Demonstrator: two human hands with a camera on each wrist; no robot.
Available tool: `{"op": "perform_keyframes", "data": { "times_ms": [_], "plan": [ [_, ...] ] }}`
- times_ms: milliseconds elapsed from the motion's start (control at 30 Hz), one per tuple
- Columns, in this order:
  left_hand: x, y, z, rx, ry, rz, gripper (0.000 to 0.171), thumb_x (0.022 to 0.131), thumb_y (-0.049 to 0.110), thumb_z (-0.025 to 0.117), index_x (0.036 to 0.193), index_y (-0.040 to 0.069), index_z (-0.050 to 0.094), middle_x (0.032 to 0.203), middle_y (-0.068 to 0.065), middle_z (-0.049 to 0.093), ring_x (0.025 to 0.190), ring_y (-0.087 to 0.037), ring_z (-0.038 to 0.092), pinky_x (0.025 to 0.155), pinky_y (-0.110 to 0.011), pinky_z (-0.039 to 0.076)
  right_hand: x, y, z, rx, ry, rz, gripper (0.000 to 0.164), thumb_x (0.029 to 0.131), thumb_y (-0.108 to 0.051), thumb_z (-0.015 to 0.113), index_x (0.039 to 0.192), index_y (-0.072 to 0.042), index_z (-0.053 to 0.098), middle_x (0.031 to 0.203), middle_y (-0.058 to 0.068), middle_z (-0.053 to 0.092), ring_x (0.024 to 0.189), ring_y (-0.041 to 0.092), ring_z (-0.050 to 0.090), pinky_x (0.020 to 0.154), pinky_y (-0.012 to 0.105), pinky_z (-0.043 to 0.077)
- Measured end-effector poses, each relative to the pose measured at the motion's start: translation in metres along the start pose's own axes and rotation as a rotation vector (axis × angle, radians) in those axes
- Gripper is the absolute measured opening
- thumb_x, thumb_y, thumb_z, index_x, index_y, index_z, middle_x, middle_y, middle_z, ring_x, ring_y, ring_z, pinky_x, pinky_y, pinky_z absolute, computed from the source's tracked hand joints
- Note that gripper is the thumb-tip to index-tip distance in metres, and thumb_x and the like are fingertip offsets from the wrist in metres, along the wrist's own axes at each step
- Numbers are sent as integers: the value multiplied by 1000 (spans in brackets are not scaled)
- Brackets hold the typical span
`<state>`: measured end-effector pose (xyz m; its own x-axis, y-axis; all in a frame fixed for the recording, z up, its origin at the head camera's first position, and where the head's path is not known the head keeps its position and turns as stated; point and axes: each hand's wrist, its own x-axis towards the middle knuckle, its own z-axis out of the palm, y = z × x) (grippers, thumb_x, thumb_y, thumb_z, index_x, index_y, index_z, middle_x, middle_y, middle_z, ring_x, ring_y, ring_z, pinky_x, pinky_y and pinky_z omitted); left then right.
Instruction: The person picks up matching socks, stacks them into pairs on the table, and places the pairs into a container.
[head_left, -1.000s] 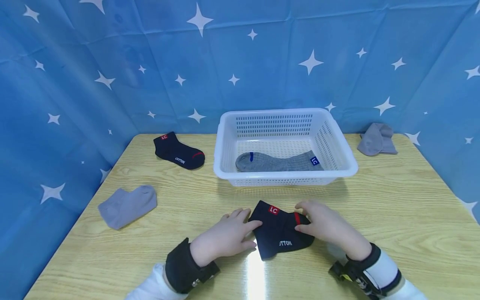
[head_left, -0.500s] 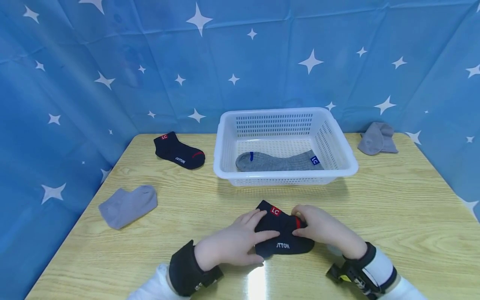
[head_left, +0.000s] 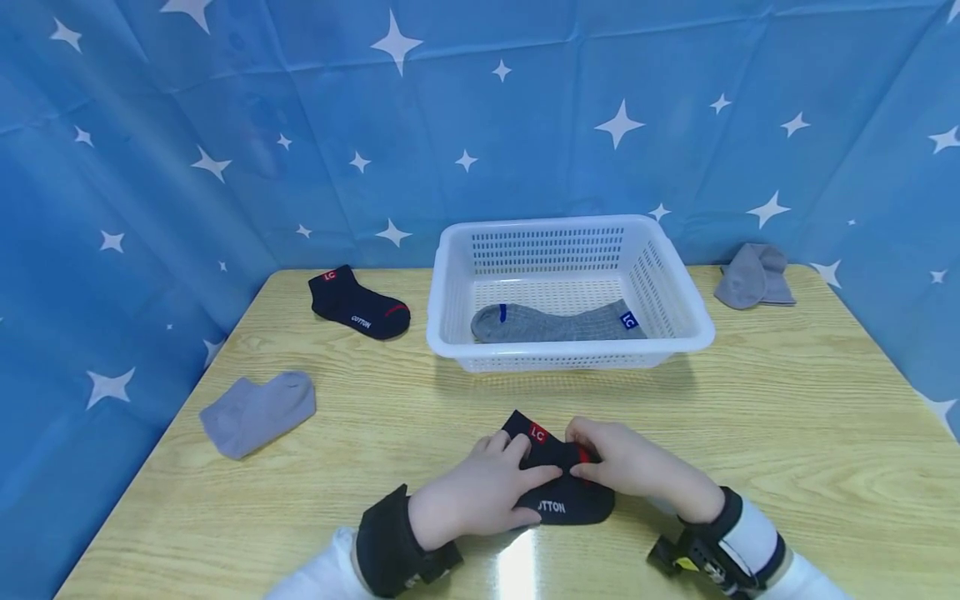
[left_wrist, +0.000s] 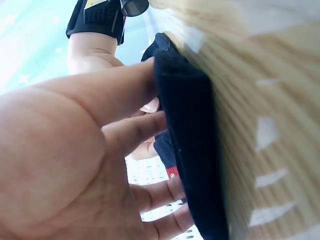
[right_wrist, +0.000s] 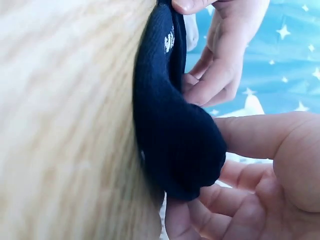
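Head view: a black sock (head_left: 573, 504) with a red LC label lies on the tabletop (head_left: 795, 433), in front of a white basket (head_left: 570, 348). The left hand (head_left: 487, 492) rests its spread fingers on the cuff end, grip loose. The right hand (head_left: 637, 467) has thumb and fingers bent at the red-striped toe end.

Left wrist view: the left hand's nearly straight digits touch the dark fabric; none encloses it.

Right wrist view: the right hand's grip is narrowed, pinching the sock's rounded end between thumb and fingers.
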<state>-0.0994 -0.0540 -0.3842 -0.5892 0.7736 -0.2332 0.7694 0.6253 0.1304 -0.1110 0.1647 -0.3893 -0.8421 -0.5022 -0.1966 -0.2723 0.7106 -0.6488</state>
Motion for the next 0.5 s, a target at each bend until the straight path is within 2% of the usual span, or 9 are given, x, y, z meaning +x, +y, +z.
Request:
{"op": "perform_keyframes", "data": {
  "times_ms": [167, 400, 500],
  "plan": [
    [2, 0, 1, -26, 12, -30, 46, 91, 48, 57, 134, 31, 49, 115, -3, 48, 101, -19, 42, 95, -42, 40, 0, 0, 0, 5, -14, -2, 17, 86, -13, 69, 95, -12, 54, 74, -7, 55, 65, 5, 49, 57, 21, 43],
    [6, -2, 0, -90, 93, -65, 28, 94, 46, 52, 106, 22, 58, 97, -2, 52, 84, -14, 46, 76, -32, 42, 0, 1, -2, -8, 10, -18, 14, 87, -12, 67, 95, -12, 56, 79, -5, 57, 71, 8, 50, 62, 24, 42],
    [8, -4, 1, -97, 141, -48, 27, 95, 42, 54, 107, 18, 58, 95, -3, 53, 80, -13, 49, 71, -28, 44, -1, 0, -3, -13, 41, -42, 13, 88, -11, 65, 97, -12, 57, 86, -3, 60, 77, 10, 53, 67, 27, 45]
  ]
}}
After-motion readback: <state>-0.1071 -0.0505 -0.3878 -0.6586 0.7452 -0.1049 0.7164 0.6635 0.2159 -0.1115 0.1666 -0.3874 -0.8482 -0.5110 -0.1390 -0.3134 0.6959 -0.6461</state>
